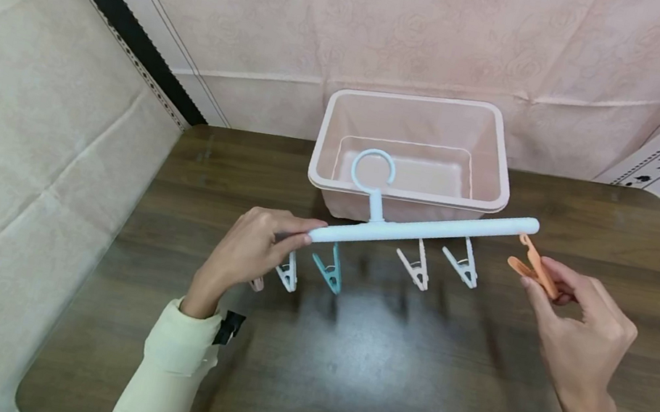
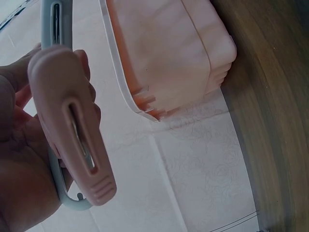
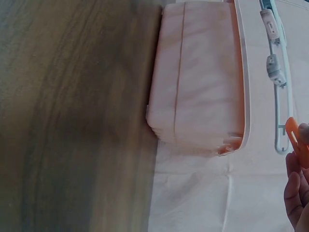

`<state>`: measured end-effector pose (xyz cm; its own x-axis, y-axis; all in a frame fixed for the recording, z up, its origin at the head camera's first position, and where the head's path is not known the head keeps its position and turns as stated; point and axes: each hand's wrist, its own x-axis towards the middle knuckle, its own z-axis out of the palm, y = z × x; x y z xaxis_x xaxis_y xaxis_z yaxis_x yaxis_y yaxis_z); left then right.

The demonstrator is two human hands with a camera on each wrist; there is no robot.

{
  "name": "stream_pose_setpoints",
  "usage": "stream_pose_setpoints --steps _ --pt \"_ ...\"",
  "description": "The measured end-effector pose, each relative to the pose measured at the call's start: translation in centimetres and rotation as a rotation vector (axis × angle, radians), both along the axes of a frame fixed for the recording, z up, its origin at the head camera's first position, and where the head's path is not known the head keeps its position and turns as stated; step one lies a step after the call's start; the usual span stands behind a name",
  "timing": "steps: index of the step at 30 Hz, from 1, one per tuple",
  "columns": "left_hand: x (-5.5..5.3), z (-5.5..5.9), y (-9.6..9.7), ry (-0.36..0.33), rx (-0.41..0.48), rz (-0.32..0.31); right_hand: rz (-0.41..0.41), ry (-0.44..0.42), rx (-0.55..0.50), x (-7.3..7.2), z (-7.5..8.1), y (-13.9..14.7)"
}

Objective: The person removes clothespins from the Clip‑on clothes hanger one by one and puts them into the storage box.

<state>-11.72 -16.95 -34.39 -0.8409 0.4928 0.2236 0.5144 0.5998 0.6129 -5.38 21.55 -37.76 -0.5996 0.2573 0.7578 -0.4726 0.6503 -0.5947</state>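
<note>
A light blue hanger (image 1: 425, 231) is held up over the table, tilted with its right end higher, its hook (image 1: 373, 172) overlapping the bin in the head view. My left hand (image 1: 257, 241) grips its left end between thumb and fingers. Several clothespins hang from the bar, among them a teal clothespin (image 1: 330, 269) and a pale pink clothespin (image 1: 415, 265). A dusty pink clothespin (image 2: 72, 125) hangs close by my left hand, mostly hidden in the head view. My right hand (image 1: 587, 329) pinches an orange clothespin (image 1: 540, 269), its tip right at the bar's right end.
A pink plastic bin (image 1: 497, 158) stands at the table's back edge, behind the hanger. The dark wooden table (image 1: 336, 398) extends in front. Pale patterned cloth (image 1: 441, 27) covers the wall behind it, with more cloth at the left side.
</note>
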Motion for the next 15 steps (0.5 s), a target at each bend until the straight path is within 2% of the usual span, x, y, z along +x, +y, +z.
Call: stream_pose_setpoints --steps 7,15 --pt "-0.1 -0.1 0.0 0.005 -0.016 -0.006 0.017 0.011 -0.01 -0.3 1.1 -0.6" --pt "-0.2 -0.1 -0.2 0.009 -0.022 -0.016 0.04 -0.014 -0.005 -1.2 1.6 -0.4"
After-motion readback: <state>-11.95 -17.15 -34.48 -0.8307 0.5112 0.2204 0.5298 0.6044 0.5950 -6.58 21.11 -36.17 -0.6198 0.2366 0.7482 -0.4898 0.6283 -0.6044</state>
